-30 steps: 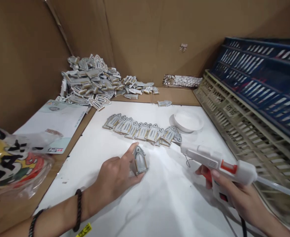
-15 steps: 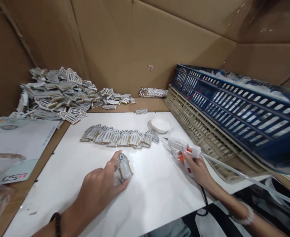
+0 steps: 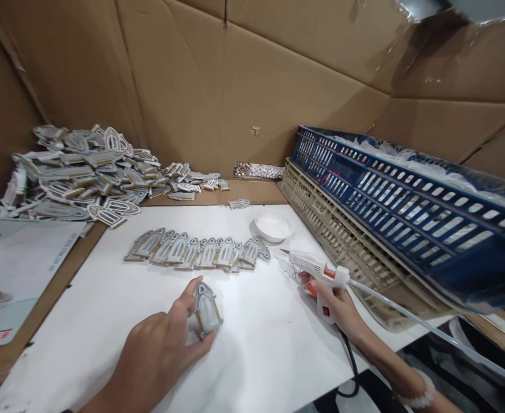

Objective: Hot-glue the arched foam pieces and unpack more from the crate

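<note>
My left hand (image 3: 158, 350) pinches a small arched grey piece with a gold edge (image 3: 207, 310) upright between its fingers, just above the white board (image 3: 270, 327). My right hand (image 3: 338, 304) grips a white hot glue gun with orange trigger parts (image 3: 321, 275), its nozzle pointing up and left. A long clear glue stick (image 3: 433, 335) runs from the gun's back. A curved row of similar arched pieces (image 3: 196, 252) lies on the board, beyond both hands.
A large heap of arched pieces (image 3: 84, 175) lies at the far left, and a small white dish (image 3: 274, 226) sits on the board. Stacked beige (image 3: 347, 241) and blue (image 3: 403, 212) crates lean at the right. Cardboard walls surround the bench.
The view has swung and risen, so the scene sits further left and the plastic bag has gone. The glue gun now sits further from my view, and my left hand keeps its piece.
</note>
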The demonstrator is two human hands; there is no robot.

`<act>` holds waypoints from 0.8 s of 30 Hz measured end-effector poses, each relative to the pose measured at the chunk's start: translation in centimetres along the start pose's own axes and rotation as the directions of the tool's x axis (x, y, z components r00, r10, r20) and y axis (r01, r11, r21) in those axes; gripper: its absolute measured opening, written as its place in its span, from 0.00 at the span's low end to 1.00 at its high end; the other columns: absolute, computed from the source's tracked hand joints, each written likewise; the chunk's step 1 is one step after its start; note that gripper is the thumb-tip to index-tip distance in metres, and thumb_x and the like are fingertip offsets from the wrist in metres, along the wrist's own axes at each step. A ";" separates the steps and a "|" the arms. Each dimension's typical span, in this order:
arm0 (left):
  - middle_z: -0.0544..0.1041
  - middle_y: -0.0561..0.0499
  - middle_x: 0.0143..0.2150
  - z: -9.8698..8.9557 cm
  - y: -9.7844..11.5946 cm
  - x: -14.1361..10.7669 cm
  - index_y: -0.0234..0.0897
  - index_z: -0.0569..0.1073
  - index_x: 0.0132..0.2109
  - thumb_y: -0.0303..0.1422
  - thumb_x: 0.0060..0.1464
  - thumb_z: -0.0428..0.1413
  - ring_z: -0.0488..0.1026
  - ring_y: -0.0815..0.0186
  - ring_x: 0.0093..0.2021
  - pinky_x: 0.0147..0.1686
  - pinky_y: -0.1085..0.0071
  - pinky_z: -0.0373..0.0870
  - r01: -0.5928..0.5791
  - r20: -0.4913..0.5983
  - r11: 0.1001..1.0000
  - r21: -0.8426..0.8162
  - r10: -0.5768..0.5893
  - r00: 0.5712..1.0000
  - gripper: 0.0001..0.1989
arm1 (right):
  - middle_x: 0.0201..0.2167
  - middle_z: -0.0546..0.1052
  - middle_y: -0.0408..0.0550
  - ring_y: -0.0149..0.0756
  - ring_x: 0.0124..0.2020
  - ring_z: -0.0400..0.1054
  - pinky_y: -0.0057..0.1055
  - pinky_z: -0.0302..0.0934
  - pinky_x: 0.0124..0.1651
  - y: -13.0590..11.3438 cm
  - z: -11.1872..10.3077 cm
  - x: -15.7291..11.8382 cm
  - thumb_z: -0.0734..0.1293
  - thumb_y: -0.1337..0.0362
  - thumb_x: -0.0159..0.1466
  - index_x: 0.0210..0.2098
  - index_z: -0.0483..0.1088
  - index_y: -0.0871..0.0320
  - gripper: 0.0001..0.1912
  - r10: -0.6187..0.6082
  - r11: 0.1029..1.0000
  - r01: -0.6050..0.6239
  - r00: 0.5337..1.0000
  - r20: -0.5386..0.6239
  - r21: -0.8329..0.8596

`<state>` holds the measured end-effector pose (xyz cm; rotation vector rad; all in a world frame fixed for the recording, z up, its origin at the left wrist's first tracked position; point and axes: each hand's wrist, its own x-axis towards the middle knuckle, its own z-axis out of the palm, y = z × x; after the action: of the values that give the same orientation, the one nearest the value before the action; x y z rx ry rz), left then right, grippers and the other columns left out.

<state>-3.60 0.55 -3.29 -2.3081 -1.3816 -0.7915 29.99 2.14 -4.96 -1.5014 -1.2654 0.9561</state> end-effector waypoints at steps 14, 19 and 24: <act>0.82 0.46 0.41 0.1 -0.1 -0.1 0.40 0.58 0.45 0.37 0.57 0.49 0.75 0.63 0.18 0.17 0.68 0.69 0.012 0.041 1.000 -0.014 -0.012 0.999 0.11 | 0.50 0.77 0.55 0.54 0.54 0.68 0.53 0.58 0.60 -2.5 -0.1 -1.4 0.71 0.41 0.53 0.44 0.78 0.56 0.29 0.145 0.987 -0.151 0.984 0.106 0.050; 0.81 0.42 0.45 0.1 0.0 -0.2 0.41 0.56 0.44 0.34 0.58 0.48 0.75 0.62 0.19 0.18 0.66 0.70 0.034 0.080 0.999 -0.006 -0.034 0.996 0.09 | 0.49 0.78 0.54 0.53 0.53 0.69 0.50 0.63 0.56 -4.0 -0.3 -1.9 0.70 0.44 0.55 0.45 0.77 0.56 0.26 0.130 0.991 -0.131 0.991 0.043 0.021; 0.82 0.42 0.39 0.2 0.0 -0.3 0.40 0.55 0.43 0.33 0.57 0.50 0.75 0.62 0.20 0.19 0.67 0.69 0.059 0.119 0.998 0.003 -0.058 0.991 0.10 | 0.40 0.80 0.53 0.52 0.45 0.72 0.44 0.67 0.47 -3.0 -0.2 -0.4 0.68 0.46 0.56 0.42 0.77 0.58 0.24 -0.010 0.969 -0.011 0.997 -0.083 -0.247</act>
<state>-3.64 0.43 -3.59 -2.3592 -1.5057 -0.6813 29.29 1.81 -2.03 -1.7146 -1.3618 0.7475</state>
